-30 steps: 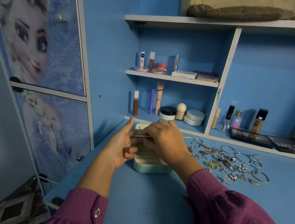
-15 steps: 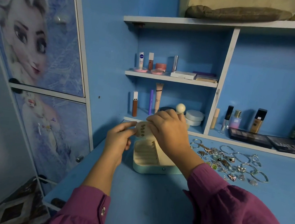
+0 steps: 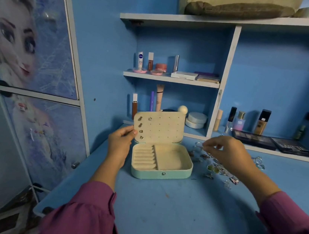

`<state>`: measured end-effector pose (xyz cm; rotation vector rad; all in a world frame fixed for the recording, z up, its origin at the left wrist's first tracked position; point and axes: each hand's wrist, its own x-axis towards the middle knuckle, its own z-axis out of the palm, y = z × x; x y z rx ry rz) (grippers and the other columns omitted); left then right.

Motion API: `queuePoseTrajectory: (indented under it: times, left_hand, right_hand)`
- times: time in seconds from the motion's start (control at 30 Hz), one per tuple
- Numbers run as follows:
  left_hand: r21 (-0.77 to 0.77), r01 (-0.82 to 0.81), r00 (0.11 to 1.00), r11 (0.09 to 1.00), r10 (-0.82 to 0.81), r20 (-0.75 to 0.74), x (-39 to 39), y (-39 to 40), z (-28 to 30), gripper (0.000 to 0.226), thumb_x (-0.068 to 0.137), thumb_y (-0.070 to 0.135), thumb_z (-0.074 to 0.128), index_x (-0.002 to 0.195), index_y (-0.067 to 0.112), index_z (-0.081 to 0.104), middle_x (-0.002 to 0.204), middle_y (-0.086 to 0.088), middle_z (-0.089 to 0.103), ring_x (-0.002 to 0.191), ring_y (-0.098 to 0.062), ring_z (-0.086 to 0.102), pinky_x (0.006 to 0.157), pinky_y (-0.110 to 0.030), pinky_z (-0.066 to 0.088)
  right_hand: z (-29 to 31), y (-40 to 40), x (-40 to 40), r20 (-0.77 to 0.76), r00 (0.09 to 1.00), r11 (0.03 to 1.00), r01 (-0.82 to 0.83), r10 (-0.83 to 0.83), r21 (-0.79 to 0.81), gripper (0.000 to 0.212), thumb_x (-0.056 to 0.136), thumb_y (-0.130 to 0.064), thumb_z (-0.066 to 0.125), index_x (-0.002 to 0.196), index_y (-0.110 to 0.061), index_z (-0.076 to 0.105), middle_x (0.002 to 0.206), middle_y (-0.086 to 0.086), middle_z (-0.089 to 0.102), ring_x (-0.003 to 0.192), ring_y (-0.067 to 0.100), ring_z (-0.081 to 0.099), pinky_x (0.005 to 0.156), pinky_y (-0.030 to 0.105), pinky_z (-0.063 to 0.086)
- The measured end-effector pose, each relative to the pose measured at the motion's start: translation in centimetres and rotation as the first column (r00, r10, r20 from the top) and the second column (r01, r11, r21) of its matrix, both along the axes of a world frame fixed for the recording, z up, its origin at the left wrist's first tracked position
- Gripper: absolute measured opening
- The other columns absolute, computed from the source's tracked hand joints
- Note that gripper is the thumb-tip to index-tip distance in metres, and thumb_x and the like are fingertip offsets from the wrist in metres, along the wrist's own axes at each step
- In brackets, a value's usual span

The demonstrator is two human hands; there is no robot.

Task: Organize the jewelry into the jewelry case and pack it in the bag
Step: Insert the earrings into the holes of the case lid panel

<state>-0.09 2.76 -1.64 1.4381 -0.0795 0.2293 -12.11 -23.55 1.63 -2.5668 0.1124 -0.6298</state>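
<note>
The jewelry case sits open on the tabletop, a few studs on its lid, trays bare. Left hand fingers pinch the lid's edge; right hand fingers pinch something tiny over the jewelry pile. Most sorting remains, then bagging

A single wide-angle view from the person's head looks forward and down across the blue surface, close enough that both sleeves fill the bottom corners at 7 and 5 o'clock. The open jewelry case sits near centre, shelves rise toward 12 o'clock, and a cabinet door bends along 9 o'clock.
</note>
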Motion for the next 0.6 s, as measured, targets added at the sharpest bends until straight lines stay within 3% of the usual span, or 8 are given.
queuePoseTrajectory:
  times: [0.13,0.23,0.5,0.6]
  left_hand:
    - [0.041,-0.02,1.0,0.999,0.02,-0.009,0.7,-0.5,-0.1,0.026,0.091,0.004,0.061,0.116,0.007,0.066,0.099,0.002,0.067,0.076,0.003,0.059,0.06,-0.01,0.046]
    - [0.108,-0.029,1.0,0.994,0.031,-0.008,1.1,-0.8,-0.2,0.027,0.091,0.002,0.059,0.117,0.006,0.066,0.104,-0.003,0.067,0.077,-0.004,0.061,0.061,-0.012,0.047]
    - [0.177,-0.023,1.0,0.984,0.025,-0.004,1.0,-0.6,-0.3,0.027,0.09,0.002,0.059,0.114,0.013,0.066,0.102,-0.001,0.066,0.083,-0.014,0.062,0.065,-0.021,0.048]
    - [0.197,-0.016,1.0,0.98,0.018,-0.01,1.0,-0.6,-0.4,0.027,0.091,0.004,0.058,0.114,0.014,0.065,0.103,-0.001,0.066,0.084,-0.016,0.061,0.067,-0.024,0.049]
  right_hand:
    - [-0.2,-2.6,-1.1,-0.105,0.993,0.993,0.055,-0.044,0.105,0.008,0.085,-0.019,0.071,0.083,-0.026,0.073,0.083,-0.01,0.071,0.077,0.009,0.062,0.062,0.023,0.048]
    - [-0.4,-3.4,-1.3,-0.151,0.986,0.989,0.086,-0.067,0.119,0.005,0.083,-0.021,0.073,0.086,-0.023,0.076,0.083,-0.007,0.072,0.075,0.009,0.063,0.066,0.026,0.05]
    - [-0.9,-3.5,-1.5,-0.171,0.978,0.992,0.128,-0.123,0.021,0.008,0.087,-0.022,0.068,0.089,-0.023,0.075,0.082,-0.01,0.067,0.068,0.0,0.056,0.056,0.018,0.04]
    - [-1.3,-3.0,-1.3,-0.176,0.969,0.982,0.161,-0.176,-0.099,0.012,0.09,-0.024,0.063,0.093,-0.025,0.075,0.09,-0.008,0.069,0.077,0.009,0.059,0.064,0.025,0.045]
